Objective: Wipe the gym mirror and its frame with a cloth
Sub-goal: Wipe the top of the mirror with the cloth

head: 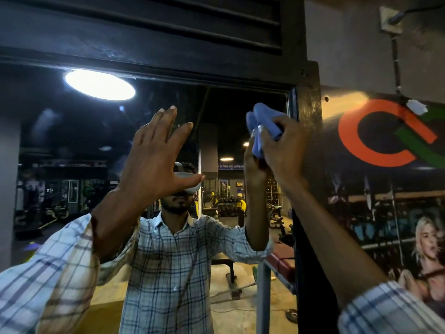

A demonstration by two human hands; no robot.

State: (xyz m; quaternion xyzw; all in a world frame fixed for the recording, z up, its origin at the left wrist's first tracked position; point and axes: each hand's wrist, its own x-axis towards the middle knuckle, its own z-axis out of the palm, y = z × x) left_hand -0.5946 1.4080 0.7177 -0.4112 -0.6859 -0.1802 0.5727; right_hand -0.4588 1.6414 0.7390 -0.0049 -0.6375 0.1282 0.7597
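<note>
Checked shirt sleeves [48,273] sit closest at the bottom corners, with both forearms raised toward the glass. The right hand [284,148] holds a bunched blue cloth [262,116], its fingers [285,127] curled round the wad. It holds the cloth at the mirror's [60,145] upper right corner, just beside the dark frame's [309,112] right upright. The left hand [154,160] is raised flat with its fingers spread and holds nothing; whether it touches the glass cannot be told. The cloth looks light, soft and limp, so gripping it as a wad in the palm should keep loose ends from trailing. The glass is probably smooth, hard and breakable and should take only even pressure, while the frame looks scuffed and dusty. The mirror reflects a dim gym with a round ceiling lamp [100,84] and weight racks, and a painted wall mural [375,136] runs to the right.
</note>
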